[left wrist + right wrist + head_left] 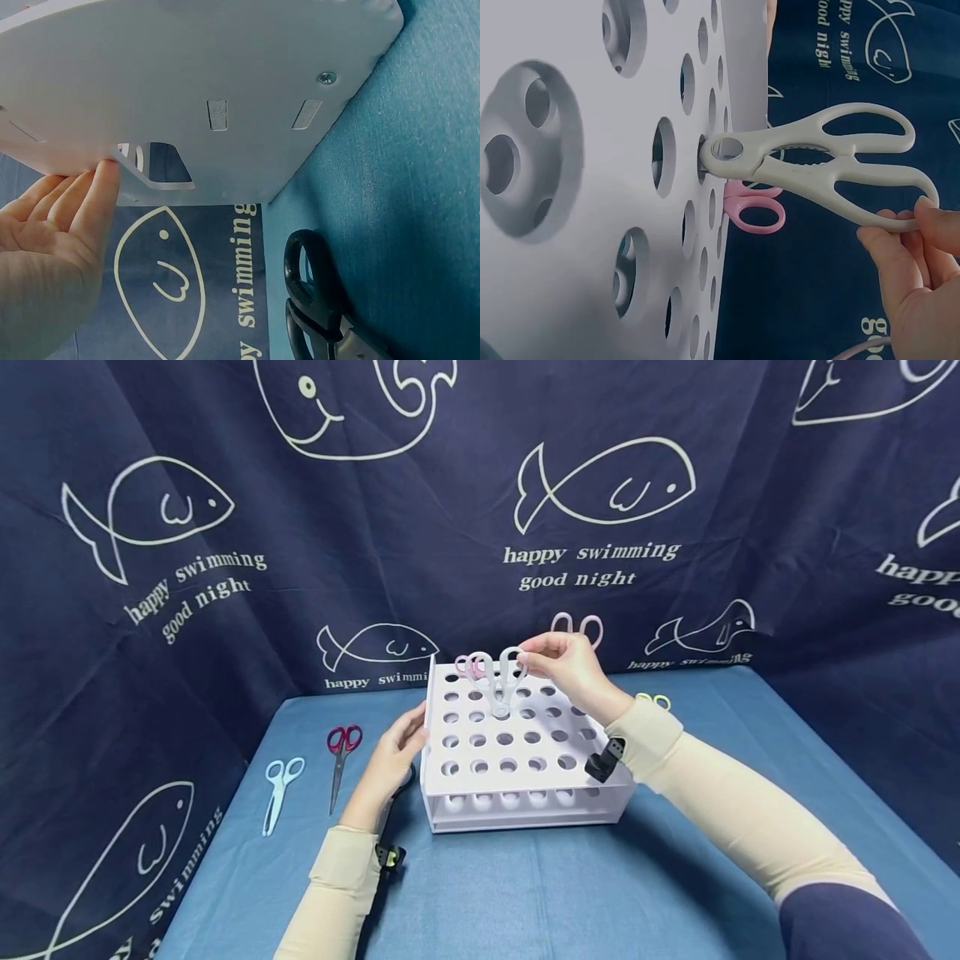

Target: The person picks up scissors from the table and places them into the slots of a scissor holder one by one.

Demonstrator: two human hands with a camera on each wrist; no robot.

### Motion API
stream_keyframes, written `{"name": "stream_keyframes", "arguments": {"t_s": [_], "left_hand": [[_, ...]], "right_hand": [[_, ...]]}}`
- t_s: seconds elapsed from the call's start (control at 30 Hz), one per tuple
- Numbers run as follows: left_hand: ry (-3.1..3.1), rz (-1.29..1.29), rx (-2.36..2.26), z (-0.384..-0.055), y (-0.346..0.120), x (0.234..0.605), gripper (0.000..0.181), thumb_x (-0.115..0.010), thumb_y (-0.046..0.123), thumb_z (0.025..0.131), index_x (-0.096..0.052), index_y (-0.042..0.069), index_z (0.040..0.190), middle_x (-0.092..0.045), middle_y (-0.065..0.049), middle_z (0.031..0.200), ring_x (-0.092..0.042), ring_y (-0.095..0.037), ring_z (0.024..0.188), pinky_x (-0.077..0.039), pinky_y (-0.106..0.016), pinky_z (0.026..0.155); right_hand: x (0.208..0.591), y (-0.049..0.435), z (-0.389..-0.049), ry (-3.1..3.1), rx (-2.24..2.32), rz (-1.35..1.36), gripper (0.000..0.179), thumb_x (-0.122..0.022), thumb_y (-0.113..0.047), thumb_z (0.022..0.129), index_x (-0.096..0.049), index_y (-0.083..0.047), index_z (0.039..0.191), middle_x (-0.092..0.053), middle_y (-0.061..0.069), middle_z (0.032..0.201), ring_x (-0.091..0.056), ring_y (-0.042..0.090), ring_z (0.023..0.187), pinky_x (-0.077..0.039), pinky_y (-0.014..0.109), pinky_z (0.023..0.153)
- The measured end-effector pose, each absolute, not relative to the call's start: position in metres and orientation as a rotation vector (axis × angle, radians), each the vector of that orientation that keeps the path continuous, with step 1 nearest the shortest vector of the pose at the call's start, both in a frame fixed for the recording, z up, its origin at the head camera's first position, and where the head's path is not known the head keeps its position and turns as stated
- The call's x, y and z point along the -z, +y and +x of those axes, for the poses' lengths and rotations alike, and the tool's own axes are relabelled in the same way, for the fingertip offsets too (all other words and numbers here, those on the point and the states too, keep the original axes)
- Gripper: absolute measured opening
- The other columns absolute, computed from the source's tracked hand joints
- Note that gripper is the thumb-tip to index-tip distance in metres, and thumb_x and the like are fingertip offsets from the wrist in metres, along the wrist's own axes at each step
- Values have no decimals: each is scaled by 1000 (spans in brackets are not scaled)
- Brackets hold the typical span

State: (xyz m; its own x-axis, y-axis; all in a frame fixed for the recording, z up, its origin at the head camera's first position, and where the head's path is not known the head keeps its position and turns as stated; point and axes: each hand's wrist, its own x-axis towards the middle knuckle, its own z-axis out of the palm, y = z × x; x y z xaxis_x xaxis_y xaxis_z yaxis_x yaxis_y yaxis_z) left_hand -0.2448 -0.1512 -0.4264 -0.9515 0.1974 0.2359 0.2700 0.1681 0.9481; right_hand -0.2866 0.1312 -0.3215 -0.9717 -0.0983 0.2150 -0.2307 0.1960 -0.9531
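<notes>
My right hand (573,672) pinches one handle loop of the white scissors (748,150) between thumb and fingers. The scissors stand handles up, their blades down in a hole of the white rack (525,783); the rack hides the blades. Against the rack's left side rests my left hand (393,760). In the left wrist view its fingers (97,191) are extended and touch the panel next to a cut-out. Pink scissors (736,204) stand in another hole, further back.
Red-handled scissors (339,756) and light blue scissors (277,793) lie left of the rack. Black-handled scissors (330,296) lie close by its left side. Pale pink handle loops (592,620) rise behind my right hand. A yellow handle (662,701) shows past my right wrist.
</notes>
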Motion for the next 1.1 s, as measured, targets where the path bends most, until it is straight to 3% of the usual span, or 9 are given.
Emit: {"name": "stream_keyframes", "arguments": {"t_s": [0.43,0.7,1.1], "left_hand": [[-2362,-466,1924,-245,-150,428,47,-51,10,100,-41,4,146,-45,-17,148,-47,-30,134,-39,-38,111],[-2360,-467,1905,-245,-152,426,47,-50,9,100,-40,1,146,-45,-20,147,-46,-33,134,-40,-38,111],[-2396,-468,1916,-246,-153,426,48,-48,14,102,-37,4,148,-42,-17,150,-43,-30,137,-37,-41,113]], "right_hand": [[328,137,-284,-2368,-1867,330,22,-71,-3,86,-66,10,103,-70,-8,77,-67,6,74,-59,20,74],[320,139,-279,-2466,-1691,400,16,-75,-5,83,-71,6,95,-75,15,93,-71,8,75,-60,24,73],[320,143,-281,-2474,-1765,335,22,-76,-8,83,-71,8,97,-76,6,87,-70,5,71,-60,25,73]]}}
